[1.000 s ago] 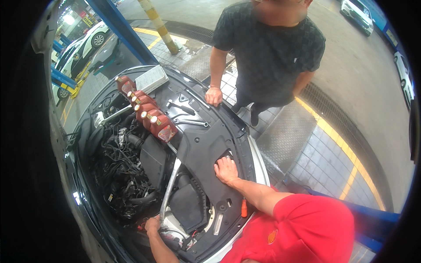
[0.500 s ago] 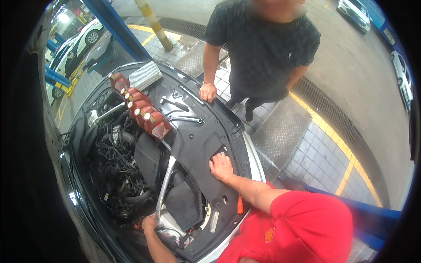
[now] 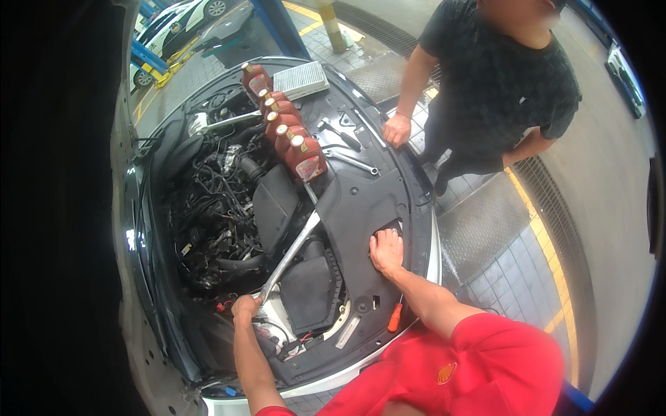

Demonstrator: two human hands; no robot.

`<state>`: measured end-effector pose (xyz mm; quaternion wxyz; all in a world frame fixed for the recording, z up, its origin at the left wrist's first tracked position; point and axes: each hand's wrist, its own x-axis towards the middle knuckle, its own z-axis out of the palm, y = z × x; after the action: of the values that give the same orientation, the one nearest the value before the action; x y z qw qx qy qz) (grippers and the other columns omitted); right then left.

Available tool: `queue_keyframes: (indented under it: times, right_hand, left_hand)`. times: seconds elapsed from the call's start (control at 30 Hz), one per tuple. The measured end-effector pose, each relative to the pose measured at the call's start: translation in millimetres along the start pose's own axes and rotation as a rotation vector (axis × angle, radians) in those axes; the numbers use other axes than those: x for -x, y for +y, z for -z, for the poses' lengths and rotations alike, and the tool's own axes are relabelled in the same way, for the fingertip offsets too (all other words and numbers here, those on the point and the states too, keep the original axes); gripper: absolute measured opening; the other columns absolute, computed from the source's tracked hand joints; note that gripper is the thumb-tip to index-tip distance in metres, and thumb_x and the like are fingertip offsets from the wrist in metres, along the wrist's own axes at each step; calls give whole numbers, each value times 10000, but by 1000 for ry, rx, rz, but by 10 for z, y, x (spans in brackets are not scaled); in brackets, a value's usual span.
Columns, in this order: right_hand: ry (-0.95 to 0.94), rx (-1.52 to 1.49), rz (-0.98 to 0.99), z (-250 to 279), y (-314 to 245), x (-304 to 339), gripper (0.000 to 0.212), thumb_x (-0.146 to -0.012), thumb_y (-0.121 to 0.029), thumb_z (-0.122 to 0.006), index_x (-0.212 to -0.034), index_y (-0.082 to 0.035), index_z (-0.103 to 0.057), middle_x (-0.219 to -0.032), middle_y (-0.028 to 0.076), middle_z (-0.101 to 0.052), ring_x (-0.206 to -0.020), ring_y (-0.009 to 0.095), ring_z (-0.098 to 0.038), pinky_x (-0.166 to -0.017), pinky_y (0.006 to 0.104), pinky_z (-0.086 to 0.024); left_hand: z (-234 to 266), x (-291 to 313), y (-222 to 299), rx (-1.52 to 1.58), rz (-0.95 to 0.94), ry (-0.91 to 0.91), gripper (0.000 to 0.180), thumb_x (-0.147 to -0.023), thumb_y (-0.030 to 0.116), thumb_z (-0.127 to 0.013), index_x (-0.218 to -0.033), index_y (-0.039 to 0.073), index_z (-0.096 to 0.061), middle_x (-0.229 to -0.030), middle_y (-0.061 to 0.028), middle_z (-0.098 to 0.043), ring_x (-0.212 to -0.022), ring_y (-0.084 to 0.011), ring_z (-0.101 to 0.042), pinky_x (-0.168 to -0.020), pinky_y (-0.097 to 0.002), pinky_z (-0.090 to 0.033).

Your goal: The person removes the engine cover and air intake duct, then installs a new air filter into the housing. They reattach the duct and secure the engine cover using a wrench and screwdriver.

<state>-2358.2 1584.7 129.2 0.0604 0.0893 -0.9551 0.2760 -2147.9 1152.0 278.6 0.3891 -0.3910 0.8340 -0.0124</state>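
Note:
In the open engine bay, my left hand (image 3: 246, 306) rests at the near end of a silver brace bar (image 3: 293, 246). Its fingers are curled, and what lies under them is hidden. My right hand (image 3: 386, 249) lies with fingers stretched out on the black plastic front cover (image 3: 350, 225), at the edge of a dark opening in it. Close to my right forearm is an orange-handled screwdriver (image 3: 395, 317). Between my arms sits a black air filter box (image 3: 305, 295). A red cap or connector (image 3: 222, 305) shows beside my left hand.
Red-brown oil bottles (image 3: 305, 163) stand in a row across the bay. Beyond them lie a pleated filter (image 3: 300, 80), a ratchet (image 3: 340, 134) and a wrench (image 3: 355, 163). A co-worker in a dark shirt (image 3: 503, 90) stands at the front, one hand (image 3: 397, 130) on the car's edge.
The view has shifted, so the car appears farther right and higher. My left hand has come up slightly at the brace bar's end. My right hand stays on the cover.

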Motion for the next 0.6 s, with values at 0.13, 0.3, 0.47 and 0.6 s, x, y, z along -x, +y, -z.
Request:
queue_keyframes:
  times: [0.13, 0.3, 0.47, 0.6]
  right_hand:
    - [-29, -12, -22, -8, -4, 2, 238, -1040, -313, -694, -1040, -77, -668, -1104, 147, -659, -1110, 378, -636, -952, 518, -490]
    - [-1, -19, 1, -24, 2, -3, 237, -1040, -318, -694, -1049, -83, -668, -1099, 142, -659, -1098, 372, -635, -953, 513, -485]
    - [-4, -24, 6, -21, 16, -1, 237, -1034, -318, -700, -1047, -83, -665, -1078, 141, -653, -1070, 363, -639, -924, 511, -491]
    - [10, -13, 16, -26, 12, -1, 239, -1031, -319, -702, -1045, -84, -664, -1077, 140, -652, -1059, 362, -641, -913, 510, -494]
  left_hand:
    - [34, 47, -24, -27, -38, 12, 629, -1025, 628, -701, -1367, 109, -802, -1378, -188, -780, -1343, -372, -712, -1098, -507, -552]
    - [20, 69, 81, 83, 131, -1, 635, -1050, 619, -668, -1409, 107, -780, -1403, -177, -772, -1356, -375, -704, -1120, -504, -545]
    - [-5, 66, 47, 9, 19, 28, 522, -1048, 538, -713, -1350, 122, -802, -1385, -163, -781, -1358, -373, -701, -1130, -497, -544]
    - [6, 61, 27, -3, 11, 27, 531, -1064, 550, -680, -1345, 118, -807, -1372, -167, -786, -1357, -378, -703, -1127, -504, -548]
